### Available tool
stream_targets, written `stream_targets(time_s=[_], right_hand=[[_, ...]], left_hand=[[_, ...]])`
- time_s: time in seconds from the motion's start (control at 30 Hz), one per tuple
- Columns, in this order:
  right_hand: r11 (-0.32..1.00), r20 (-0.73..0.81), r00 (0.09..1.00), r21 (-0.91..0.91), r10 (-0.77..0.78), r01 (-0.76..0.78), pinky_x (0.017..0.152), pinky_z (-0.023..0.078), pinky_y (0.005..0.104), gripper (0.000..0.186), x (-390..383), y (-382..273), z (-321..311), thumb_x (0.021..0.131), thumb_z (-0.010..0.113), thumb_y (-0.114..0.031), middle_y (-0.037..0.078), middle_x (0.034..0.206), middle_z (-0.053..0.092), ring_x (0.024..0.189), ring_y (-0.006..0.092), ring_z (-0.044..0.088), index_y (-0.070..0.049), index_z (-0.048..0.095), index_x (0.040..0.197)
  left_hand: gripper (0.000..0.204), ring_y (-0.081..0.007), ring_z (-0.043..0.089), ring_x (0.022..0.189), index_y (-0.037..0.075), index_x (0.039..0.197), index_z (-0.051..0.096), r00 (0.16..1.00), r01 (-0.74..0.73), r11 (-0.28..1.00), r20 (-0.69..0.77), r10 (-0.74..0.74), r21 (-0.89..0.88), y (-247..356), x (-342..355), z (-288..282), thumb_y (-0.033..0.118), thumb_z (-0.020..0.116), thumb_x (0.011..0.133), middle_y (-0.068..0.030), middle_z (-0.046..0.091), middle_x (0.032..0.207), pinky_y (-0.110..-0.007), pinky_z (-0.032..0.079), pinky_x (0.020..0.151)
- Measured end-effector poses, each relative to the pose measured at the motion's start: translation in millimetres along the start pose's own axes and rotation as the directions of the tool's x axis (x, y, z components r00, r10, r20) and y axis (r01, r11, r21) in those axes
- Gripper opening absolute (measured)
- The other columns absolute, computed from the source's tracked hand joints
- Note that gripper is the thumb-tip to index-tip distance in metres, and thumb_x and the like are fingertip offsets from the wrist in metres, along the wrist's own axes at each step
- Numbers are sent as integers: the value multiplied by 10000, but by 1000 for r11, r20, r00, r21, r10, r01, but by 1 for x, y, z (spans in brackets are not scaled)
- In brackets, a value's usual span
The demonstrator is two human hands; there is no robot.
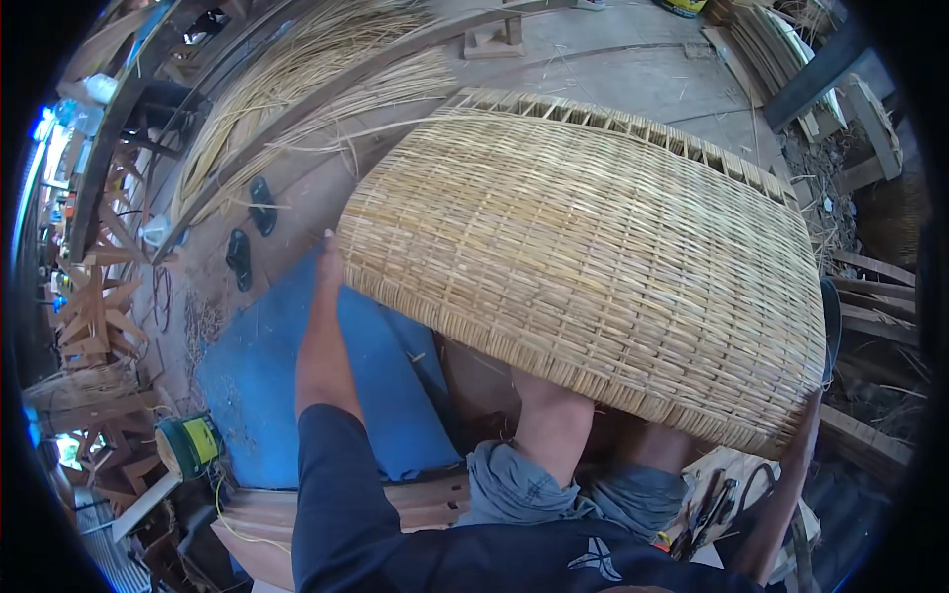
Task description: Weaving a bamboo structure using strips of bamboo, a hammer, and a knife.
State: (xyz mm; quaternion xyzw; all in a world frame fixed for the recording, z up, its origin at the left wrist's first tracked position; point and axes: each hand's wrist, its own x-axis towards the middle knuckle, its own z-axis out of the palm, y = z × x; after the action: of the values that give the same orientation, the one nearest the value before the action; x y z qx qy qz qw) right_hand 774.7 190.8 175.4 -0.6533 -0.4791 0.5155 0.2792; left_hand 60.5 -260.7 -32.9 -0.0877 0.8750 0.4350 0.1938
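A seated person props a large woven bamboo panel on their knees. The left hand grips its left edge; the right hand is hidden behind the right edge, grip unclear. The panel could slide off the knees if that hold slackens. Beyond lie a blue mat, a plank floor, black sandals and loose bamboo strips.

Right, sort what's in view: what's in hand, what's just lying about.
In hand:
woven basket
left hand at its left edge
right hand, hidden behind its far edge

Lying about:
pair of dark sandals
blue mat
loose cane strips
green spool
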Motion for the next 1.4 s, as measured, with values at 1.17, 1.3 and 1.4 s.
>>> stream_targets(time_s=[1.17, 1.3, 1.4], right_hand=[[673, 522, 852, -614, -46, 413, 971, 386, 425, 675, 89, 53, 212, 851, 430, -591, 214, 1231, 547, 1136, 327, 531, -39, 550, 1220], [470, 651, 757, -652, -54, 595, 1002, 367, 452, 651, 33, 42, 220, 870, 454, -538, 198, 1316, 479, 1225, 352, 449, -90, 429, 1342], [704, 702, 697, -422, -144, 571, 1051, 295, 495, 710, -76, 47, 249, 852, 444, -597, 201, 1386, 397, 1264, 377, 392, -127, 381, 1381]], left_hand=[[804, -295, 501, 1166, 32, 1418, 279, 958, -126, 988, -246, 145, 91, 117, -452, -323, 642, 337, 897, -158, 442, 1358, -372, 401, 971], [822, -301, 511, 1129, -66, 1314, 418, 885, -117, 963, -415, 211, 242, 113, -524, -297, 640, 353, 896, -227, 505, 1268, -375, 416, 948], [796, -341, 519, 1077, -99, 1261, 457, 789, 60, 883, -565, 244, 465, 83, -586, -254, 606, 288, 930, -277, 529, 1208, -396, 408, 925]])
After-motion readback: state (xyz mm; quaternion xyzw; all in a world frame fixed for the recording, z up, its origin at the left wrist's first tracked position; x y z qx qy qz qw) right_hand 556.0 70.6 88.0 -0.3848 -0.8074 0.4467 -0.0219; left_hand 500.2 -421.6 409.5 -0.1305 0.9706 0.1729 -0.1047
